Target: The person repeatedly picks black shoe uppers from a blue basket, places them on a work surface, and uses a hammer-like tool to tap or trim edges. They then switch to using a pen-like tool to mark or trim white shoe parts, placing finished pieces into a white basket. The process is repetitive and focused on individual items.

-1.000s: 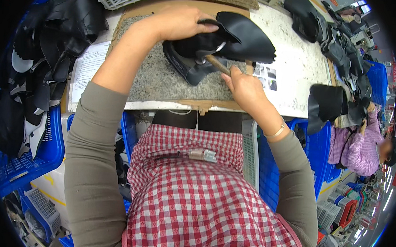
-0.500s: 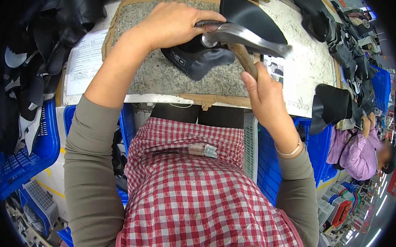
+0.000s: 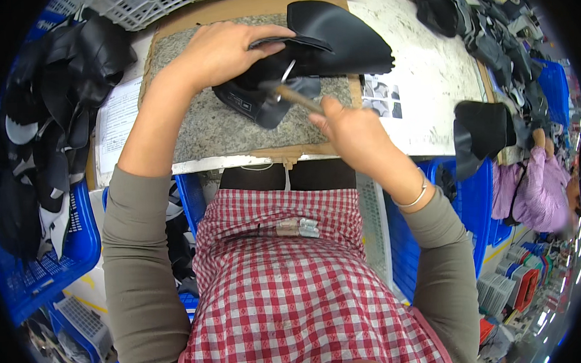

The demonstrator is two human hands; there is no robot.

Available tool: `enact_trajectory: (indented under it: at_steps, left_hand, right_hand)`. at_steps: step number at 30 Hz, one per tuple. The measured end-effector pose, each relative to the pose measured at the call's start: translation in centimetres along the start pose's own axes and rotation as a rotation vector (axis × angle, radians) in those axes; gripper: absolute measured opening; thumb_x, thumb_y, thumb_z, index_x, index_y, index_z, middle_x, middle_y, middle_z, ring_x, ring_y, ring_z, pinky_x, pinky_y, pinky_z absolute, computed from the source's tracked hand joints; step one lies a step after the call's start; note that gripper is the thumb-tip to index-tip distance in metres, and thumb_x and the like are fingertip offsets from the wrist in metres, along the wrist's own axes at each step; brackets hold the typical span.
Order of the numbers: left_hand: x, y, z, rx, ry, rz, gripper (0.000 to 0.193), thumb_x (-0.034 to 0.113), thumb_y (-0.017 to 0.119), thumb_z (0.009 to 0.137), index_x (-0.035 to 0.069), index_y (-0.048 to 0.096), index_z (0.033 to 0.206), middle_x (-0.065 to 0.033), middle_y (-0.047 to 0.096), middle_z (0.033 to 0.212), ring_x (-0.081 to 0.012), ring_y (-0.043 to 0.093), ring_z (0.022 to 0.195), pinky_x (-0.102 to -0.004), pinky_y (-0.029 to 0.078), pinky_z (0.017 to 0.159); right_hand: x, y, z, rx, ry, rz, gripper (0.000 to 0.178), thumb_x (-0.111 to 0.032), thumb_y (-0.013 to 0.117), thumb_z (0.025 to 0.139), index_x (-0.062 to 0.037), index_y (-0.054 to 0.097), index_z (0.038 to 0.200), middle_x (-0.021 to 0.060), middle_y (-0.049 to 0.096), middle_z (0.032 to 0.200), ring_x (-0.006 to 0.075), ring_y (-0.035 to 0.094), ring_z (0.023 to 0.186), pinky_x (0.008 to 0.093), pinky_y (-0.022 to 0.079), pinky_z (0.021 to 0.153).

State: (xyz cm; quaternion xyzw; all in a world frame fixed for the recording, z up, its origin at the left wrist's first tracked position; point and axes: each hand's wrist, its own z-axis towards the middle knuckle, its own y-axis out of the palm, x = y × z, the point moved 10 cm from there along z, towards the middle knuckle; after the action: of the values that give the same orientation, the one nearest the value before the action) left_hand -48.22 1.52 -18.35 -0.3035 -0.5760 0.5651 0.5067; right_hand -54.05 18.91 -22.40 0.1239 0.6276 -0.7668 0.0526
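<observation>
My left hand pinches the folded edge of a black leather shoe upper between thumb and fingers. The upper lies partly raised over a grey, rough-faced pad, with its lining side showing below my fingers. In my right hand, closed round the wooden handle, is a hammer. Its metal head is smeared by motion and is over the lower flap of the upper; whether it touches the leather I cannot tell.
The pad lies on a white worktable with printed sheets. A blue crate heaped with black leather pieces stands at left. More pieces lie along the right edge, a black one at the corner. A person sits farther right.
The hammer has moved left and down, from over the upper's right part to its lower flap. My left hand still grips the edge. The whole view has shifted somewhat.
</observation>
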Motion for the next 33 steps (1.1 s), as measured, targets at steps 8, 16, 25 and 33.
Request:
enact_trajectory:
  at_steps: [8,16,25,33]
  left_hand:
    - [0.2,0.1,0.1,-0.094,-0.019,-0.163,0.037,0.028,0.06,0.102,0.032,0.064,0.138,-0.0102,0.072,0.128,-0.0376,0.066,0.117,-0.042,0.052,0.099]
    - [0.9,-1.2,-5.0,0.428,-0.122,-0.2,0.071,-0.007,0.069,0.086,0.008,0.049,0.152,-0.0193,0.06,0.141,-0.0356,0.059,0.128,-0.0412,0.045,0.109]
    - [-4.1,12.8,-12.8,0.342,-0.648,-1.048,0.048,0.004,0.068,0.096,-0.003,0.047,0.139,-0.0156,0.064,0.118,-0.0186,0.067,0.099,-0.0277,0.065,0.067]
    - [-1.4,-16.8,-8.7,0.924,-0.296,0.062,0.032,0.019,0.07,0.099,-0.005,0.069,0.12,-0.0164,0.074,0.11,-0.0225,0.07,0.098,-0.034,0.054,0.092]
  right_hand:
    - [3.4,-1.1,-1.1,0.059,0.015,-0.007,0.032,-0.03,0.062,0.102,0.0025,0.058,0.099,0.0186,0.065,0.061,0.0388,0.068,0.058,0.0469,0.055,0.052]
    - [5.8,2.6,-3.6,-0.141,0.194,0.257,0.035,-0.032,0.057,0.103,0.003,0.059,0.107,0.0186,0.069,0.072,0.0401,0.072,0.071,0.0508,0.056,0.061]
    - [5.1,2.9,-5.2,0.069,0.303,0.388,0.032,-0.03,0.058,0.102,0.0015,0.06,0.103,0.0226,0.072,0.076,0.0424,0.073,0.075,0.0516,0.056,0.067]
    - [1.6,-3.0,-9.0,0.017,0.08,0.616,0.042,-0.039,0.054,0.105,0.0022,0.058,0.105,0.0229,0.067,0.075,0.0439,0.068,0.073,0.0525,0.054,0.068]
